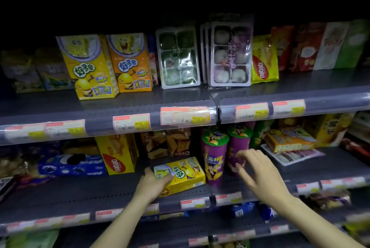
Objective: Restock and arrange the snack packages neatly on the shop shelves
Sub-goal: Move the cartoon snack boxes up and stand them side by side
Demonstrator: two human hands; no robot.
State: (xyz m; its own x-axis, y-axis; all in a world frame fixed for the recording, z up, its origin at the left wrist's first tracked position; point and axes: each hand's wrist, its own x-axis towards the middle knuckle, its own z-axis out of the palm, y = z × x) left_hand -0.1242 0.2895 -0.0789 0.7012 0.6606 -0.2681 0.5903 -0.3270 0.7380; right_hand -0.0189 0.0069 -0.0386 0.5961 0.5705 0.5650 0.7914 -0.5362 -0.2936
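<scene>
Two hands are at the lower shelf (104,193). Left hand (152,184) grips the yellow snack box (184,175), which lies flat on its back near the shelf's front edge, fingers curled over its left end. Right hand (258,171) hovers just in front of the two purple snack cups (215,159), fingers spread apart and loosely bent, holding nothing; whether the fingertips touch the right cup is hard to tell. One shelf up, two matching yellow and orange boxes (90,67) stand upright beside trays of mochi (178,57).
</scene>
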